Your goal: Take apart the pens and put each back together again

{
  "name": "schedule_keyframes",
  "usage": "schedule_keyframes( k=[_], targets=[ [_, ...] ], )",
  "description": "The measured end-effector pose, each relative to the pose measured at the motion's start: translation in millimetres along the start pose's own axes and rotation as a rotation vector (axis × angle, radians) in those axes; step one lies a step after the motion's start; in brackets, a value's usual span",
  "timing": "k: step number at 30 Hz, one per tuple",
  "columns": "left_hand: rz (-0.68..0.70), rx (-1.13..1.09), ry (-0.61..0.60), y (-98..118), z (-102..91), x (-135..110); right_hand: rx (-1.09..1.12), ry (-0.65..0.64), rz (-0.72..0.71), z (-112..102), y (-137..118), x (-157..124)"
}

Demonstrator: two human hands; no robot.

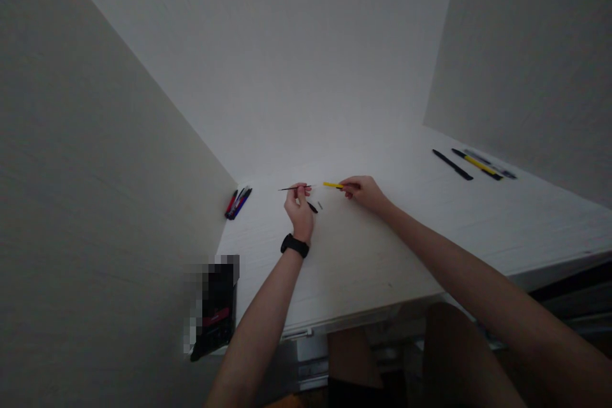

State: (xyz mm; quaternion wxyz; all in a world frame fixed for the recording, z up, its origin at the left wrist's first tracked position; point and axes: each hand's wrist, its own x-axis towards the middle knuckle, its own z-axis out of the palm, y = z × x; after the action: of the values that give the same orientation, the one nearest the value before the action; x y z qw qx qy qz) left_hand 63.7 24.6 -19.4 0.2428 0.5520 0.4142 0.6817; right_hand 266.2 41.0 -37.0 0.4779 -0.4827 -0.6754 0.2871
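Observation:
My left hand pinches a thin dark pen refill, held level with its pale tip pointing right. A yellow pen barrel is in the fingers of my right hand, its end pointing left towards the refill. A small gap lies between the two parts. Beside my left hand, on the table, lie a short black pen part and a small grey spring. A black watch is on my left wrist.
Several pens lie bunched by the left wall. To the right are a black pen, a yellow and black pen and a clear pen. A dark, partly pixelated object sits at the table's left edge. Walls enclose the white table.

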Motion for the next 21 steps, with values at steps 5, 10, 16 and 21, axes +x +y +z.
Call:
schedule_keyframes(
  k=[5, 10, 16, 21],
  targets=[
    [-0.008, 0.044, -0.047, 3.2, 0.2, -1.2, 0.021, -0.054, 0.0, 2.1, -0.4, -0.8],
    [-0.016, 0.065, -0.085, 4.5, 0.5, -1.2, 0.019, -0.069, -0.021, 2.9, -0.8, -1.4],
    [-0.008, 0.091, -0.104, 4.5, 0.3, -1.4, 0.036, -0.078, -0.004, 2.9, -2.2, -1.7],
    [0.036, 0.147, -0.246, 5.9, 0.2, -2.9, 0.069, -0.129, -0.025, 3.8, -6.8, -2.5]
  ],
)
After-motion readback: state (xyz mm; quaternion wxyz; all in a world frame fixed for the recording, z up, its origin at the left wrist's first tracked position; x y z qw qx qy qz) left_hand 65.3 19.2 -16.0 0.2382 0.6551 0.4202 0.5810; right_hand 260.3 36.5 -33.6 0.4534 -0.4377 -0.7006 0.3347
